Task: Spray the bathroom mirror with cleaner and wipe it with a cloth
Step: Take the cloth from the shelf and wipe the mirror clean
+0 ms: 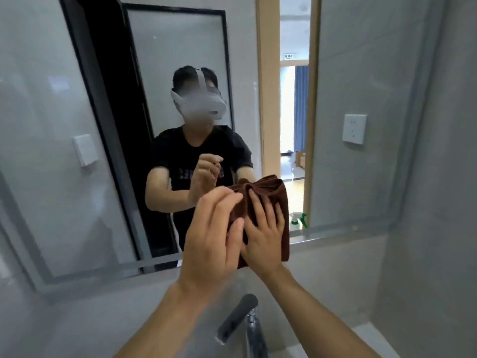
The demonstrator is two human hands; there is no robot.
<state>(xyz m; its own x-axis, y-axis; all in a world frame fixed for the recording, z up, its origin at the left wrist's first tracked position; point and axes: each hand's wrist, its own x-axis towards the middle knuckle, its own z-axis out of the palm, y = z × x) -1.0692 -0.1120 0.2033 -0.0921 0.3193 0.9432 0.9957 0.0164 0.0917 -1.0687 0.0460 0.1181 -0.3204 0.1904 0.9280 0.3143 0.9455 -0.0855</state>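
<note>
Two hands were up at the mirror (64, 125) – our right hand (263, 228) pressed the brown cloth (268, 192) flat on the glass near its lower edge, fingers spread for wiping; our left hand (214, 233), fingers loosely together, touched the cloth's left side, probably smoothing it.

Home bathroom: large frameless wall mirror (90, 125) mounted on grey tiled wall (413, 254), chrome basin tap (245, 324) directly below it, white wall socket (354, 129) on the tile to the right. Reflection shows a black-framed frosted-glass shower door (178, 73) behind the person and a wood-trimmed doorway (268, 99) opening onto a lit room with blue curtain (300, 107) and pale wooden floor. A spray bottle with green trigger (299, 219) is reflected at the mirror's lower edge, and a brown cloth (260, 200) is pressed against the glass.
</note>
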